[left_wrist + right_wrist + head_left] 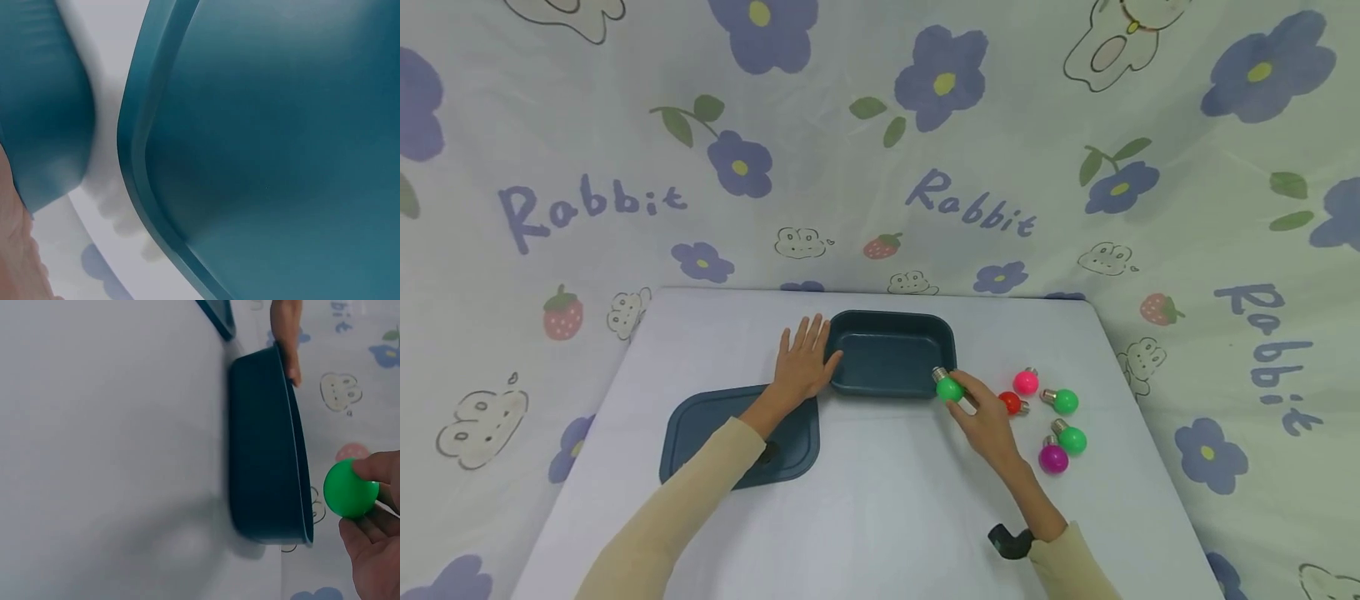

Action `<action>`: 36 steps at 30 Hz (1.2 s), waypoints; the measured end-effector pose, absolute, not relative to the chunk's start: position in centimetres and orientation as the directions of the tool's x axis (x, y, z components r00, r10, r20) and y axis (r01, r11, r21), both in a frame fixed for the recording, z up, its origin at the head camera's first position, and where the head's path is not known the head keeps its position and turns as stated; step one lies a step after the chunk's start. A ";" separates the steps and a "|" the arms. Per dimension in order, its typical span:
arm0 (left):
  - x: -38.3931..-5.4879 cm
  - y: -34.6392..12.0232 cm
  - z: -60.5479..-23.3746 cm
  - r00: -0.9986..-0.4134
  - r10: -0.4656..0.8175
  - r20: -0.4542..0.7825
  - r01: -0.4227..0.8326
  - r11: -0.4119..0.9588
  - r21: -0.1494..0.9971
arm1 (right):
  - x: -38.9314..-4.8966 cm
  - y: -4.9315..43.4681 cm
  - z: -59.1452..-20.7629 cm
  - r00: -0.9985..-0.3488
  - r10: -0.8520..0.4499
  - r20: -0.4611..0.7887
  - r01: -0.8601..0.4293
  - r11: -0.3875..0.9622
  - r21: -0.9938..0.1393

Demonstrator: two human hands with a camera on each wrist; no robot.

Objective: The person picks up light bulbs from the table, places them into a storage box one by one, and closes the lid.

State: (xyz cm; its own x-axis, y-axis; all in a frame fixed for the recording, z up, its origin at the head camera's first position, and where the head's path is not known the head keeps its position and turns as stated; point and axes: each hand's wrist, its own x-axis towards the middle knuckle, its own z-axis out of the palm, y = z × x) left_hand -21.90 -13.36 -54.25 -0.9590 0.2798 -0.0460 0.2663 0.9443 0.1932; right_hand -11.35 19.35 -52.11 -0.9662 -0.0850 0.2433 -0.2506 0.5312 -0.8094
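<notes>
My right hand (988, 421) pinches a green light bulb (950, 389) by its round part, its metal base tilted up and left, near the right front corner of a dark teal box (891, 392). In the right wrist view the green bulb (350, 489) shows between thumb and fingers, beside the box's rim (300, 456). My left hand (801, 367) is spread with straight fingers against the box's left end. Below the left forearm lies a teal lid (700, 425), partly hidden by the sleeve. The left wrist view shows the lid (269, 156) close up.
Right of the box lie several loose bulbs: a pink one (1026, 382), a red one (1009, 403) partly behind the right hand, green ones (1066, 402) and a purple one (1053, 458). A black strap piece (1009, 542) sits at the right wrist. Patterned cloth (835, 167) hangs behind the white table (880, 500).
</notes>
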 end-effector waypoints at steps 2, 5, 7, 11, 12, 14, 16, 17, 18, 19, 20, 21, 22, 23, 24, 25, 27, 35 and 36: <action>-21.9 -13.3 -54.3 -0.959 0.281 -0.036 0.269 0.943 0.195 | -12.1 19.1 -52.0 -0.960 -0.105 0.258 -0.273 0.532 -0.801; -21.8 -13.2 -54.3 -0.960 0.279 -0.034 0.268 0.944 0.190 | -13.1 18.7 -51.9 -0.951 -0.137 0.278 -0.308 0.525 -0.793; -21.8 -13.2 -54.3 -0.959 0.280 -0.035 0.269 0.944 0.192 | -13.8 18.5 -51.7 -0.941 -0.158 0.301 -0.338 0.517 -0.786; -21.8 -13.2 -54.1 -0.960 0.278 -0.044 0.264 0.944 0.199 | -15.2 17.9 -51.3 -0.929 -0.198 0.312 -0.369 0.502 -0.782; -21.8 -13.2 -54.0 -0.960 0.278 -0.044 0.264 0.944 0.201 | -15.5 17.7 -51.1 -0.928 -0.205 0.310 -0.372 0.498 -0.784; -21.8 -13.1 -53.9 -0.960 0.277 -0.042 0.264 0.945 0.193 | -16.2 17.4 -50.9 -0.932 -0.214 0.292 -0.361 0.501 -0.787; -21.8 -13.1 -53.8 -0.960 0.278 -0.039 0.267 0.947 0.181 | -16.9 17.0 -50.7 -0.936 -0.219 0.276 -0.351 0.507 -0.788; -21.8 -13.1 -53.8 -0.960 0.279 -0.036 0.268 0.947 0.178 | -17.2 16.8 -50.6 -0.938 -0.221 0.268 -0.346 0.510 -0.787; -21.8 -13.1 -53.8 -0.960 0.279 -0.033 0.270 0.947 0.172 | -17.6 16.6 -50.6 -0.939 -0.223 0.261 -0.341 0.519 -0.784; -21.8 -13.1 -53.8 -0.960 0.279 -0.031 0.270 0.948 0.171 | -17.9 16.3 -50.5 -0.939 -0.228 0.256 -0.340 0.526 -0.779; -21.8 -13.1 -53.8 -0.959 0.280 -0.032 0.271 0.947 0.170 | -18.3 16.1 -50.4 -0.939 -0.233 0.252 -0.340 0.530 -0.777; -21.8 -13.1 -53.8 -0.959 0.281 -0.034 0.271 0.948 0.169 | -18.6 15.9 -50.3 -0.939 -0.239 0.247 -0.340 0.532 -0.776; -21.8 -13.1 -53.8 -0.959 0.281 -0.034 0.272 0.947 0.170 | -18.9 15.6 -50.3 -0.938 -0.246 0.243 -0.340 0.535 -0.774; -21.8 -13.1 -53.8 -0.959 0.281 -0.036 0.272 0.947 0.170 | -19.3 15.3 -50.2 -0.938 -0.254 0.238 -0.341 0.535 -0.773; -21.8 -13.2 -53.8 -0.959 0.281 -0.039 0.271 0.948 0.168 | -19.6 15.1 -50.0 -0.937 -0.262 0.231 -0.341 0.537 -0.772; -21.8 -13.2 -53.8 -0.959 0.281 -0.043 0.271 0.948 0.166 | -19.9 14.8 -49.9 -0.936 -0.270 0.225 -0.340 0.537 -0.772; -21.8 -13.2 -53.9 -0.959 0.281 -0.045 0.271 0.949 0.162 | -20.6 14.2 -49.7 -0.934 -0.286 0.214 -0.342 0.539 -0.770; -21.8 -13.2 -53.7 -0.960 0.278 -0.041 0.268 0.949 0.164 | -22.9 12.1 -49.8 -0.915 -0.358 0.186 -0.362 0.525 -0.770; -21.7 -13.2 -53.7 -0.960 0.278 -0.044 0.267 0.949 0.166 | -23.2 11.8 -49.9 -0.912 -0.365 0.187 -0.367 0.523 -0.769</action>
